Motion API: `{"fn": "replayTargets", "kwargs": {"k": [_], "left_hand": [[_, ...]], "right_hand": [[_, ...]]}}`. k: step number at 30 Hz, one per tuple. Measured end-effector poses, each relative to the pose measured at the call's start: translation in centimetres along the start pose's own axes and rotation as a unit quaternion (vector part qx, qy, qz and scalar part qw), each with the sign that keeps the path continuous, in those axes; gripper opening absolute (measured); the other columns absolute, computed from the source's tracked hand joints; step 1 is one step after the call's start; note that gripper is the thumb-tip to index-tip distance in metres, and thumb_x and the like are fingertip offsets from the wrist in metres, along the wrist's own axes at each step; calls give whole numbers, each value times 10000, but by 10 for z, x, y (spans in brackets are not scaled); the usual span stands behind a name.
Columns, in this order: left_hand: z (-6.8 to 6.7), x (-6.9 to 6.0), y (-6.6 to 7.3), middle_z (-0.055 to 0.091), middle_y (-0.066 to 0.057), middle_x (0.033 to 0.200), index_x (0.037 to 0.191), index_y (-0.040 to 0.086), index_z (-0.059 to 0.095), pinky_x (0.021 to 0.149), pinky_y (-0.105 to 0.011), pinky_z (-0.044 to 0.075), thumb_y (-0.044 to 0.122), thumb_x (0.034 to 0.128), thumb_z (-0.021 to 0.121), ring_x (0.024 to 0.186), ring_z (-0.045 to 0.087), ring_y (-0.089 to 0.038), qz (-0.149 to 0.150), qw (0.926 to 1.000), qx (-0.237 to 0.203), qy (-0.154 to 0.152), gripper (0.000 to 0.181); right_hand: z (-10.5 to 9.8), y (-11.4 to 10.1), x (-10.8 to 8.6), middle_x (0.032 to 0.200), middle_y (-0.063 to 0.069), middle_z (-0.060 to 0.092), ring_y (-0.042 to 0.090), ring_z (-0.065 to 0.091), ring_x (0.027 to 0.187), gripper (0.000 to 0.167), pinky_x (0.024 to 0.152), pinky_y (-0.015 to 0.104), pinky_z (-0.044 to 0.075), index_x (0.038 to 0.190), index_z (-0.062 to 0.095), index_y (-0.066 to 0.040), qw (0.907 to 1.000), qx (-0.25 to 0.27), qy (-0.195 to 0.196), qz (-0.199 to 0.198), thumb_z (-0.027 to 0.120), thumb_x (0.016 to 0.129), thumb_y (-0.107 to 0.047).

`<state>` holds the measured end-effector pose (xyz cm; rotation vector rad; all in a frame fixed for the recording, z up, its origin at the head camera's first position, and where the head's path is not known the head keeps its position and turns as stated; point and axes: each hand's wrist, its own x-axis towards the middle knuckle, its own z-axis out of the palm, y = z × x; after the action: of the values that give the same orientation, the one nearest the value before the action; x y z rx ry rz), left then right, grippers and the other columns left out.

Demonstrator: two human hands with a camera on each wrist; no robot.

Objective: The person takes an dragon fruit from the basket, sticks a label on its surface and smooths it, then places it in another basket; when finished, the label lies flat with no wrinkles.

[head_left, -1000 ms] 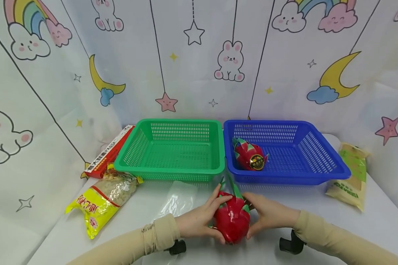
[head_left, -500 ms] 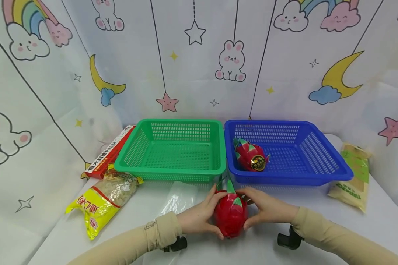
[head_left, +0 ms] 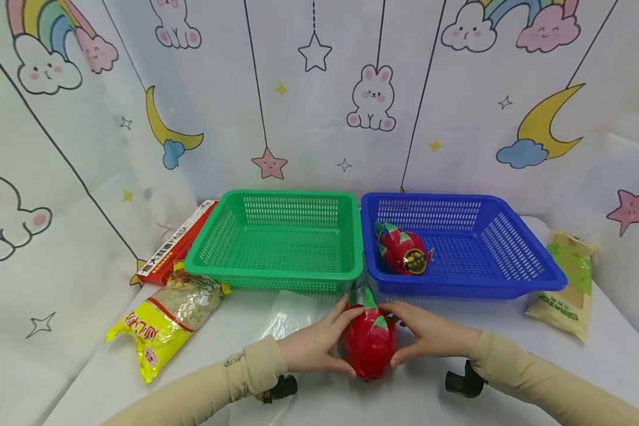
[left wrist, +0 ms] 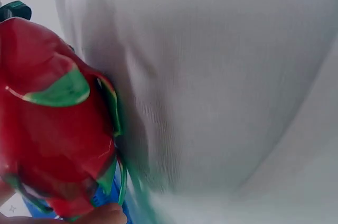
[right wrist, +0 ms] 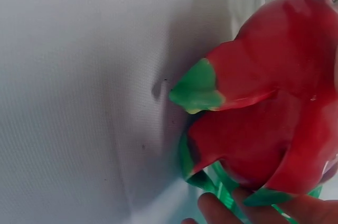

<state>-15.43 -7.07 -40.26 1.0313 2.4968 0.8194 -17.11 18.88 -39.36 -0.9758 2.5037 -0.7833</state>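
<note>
Between my two hands is a red dragon fruit (head_left: 370, 344) with green-tipped scales, its leafy end towards the baskets. My left hand (head_left: 314, 345) grips its left side, thumb low and fingers near the top. From the right, my right hand (head_left: 431, 336) holds it with thumb and fingers spread along that side. In the left wrist view the dragon fruit (left wrist: 55, 113) fills the left edge, fingertips under it. The right wrist view shows the same dragon fruit (right wrist: 274, 97) close up, fingers by its green tips. Another dragon fruit (head_left: 403, 249) with a black-and-gold label lies in the blue basket (head_left: 474, 290).
A green basket (head_left: 277, 276) stands left of the blue one. Left on the white table lie a red pasta box (head_left: 176, 244) and a yellow bag of pasta (head_left: 165, 322). A clear plastic bag (head_left: 290, 316) lies by my left hand; a green-and-beige packet (head_left: 564, 287) sits far right.
Over the first half second the dragon fruit tips slightly and shifts a little away and left, both hands holding it. Since then it has hardly moved.
</note>
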Motion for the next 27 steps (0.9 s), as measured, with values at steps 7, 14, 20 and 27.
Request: {"fn": "replayTargets", "kwargs": {"k": [7,14,20,27], "left_hand": [[-10,-9,0,224,-108,1514,1440,158,268,1014,-390,409,437,801,679,1353,321,-267,-138,9994,311,72,809],[-14,-16,-2,413,-24,1420,1392,179,380,985,-356,438,394,839,651,1289,422,-194,-98,9962,824,271,652],[-20,-27,-10,480,-28,1365,1332,147,460,997,-380,423,353,861,634,1258,455,-201,-132,9934,1066,411,543],[-28,-47,-38,530,-146,1280,1231,60,531,948,-449,442,225,861,642,1177,512,-307,-646,9859,1332,775,420]], "right_hand": [[-5,-6,-1,1308,92,485,310,484,1184,868,916,507,458,1373,370,-31,9996,-268,-75,33,700,734,-517],[-13,-15,0,1252,42,513,265,514,1151,836,897,470,482,1333,430,-43,9982,-583,-153,6,678,728,-563],[-16,-18,0,1260,50,515,281,503,1171,823,894,480,482,1331,441,-52,9979,-610,-191,116,684,726,-555],[-21,-18,-4,1259,59,507,295,522,1141,741,858,458,506,1309,482,-92,9977,-668,-70,31,616,773,-585]]}}
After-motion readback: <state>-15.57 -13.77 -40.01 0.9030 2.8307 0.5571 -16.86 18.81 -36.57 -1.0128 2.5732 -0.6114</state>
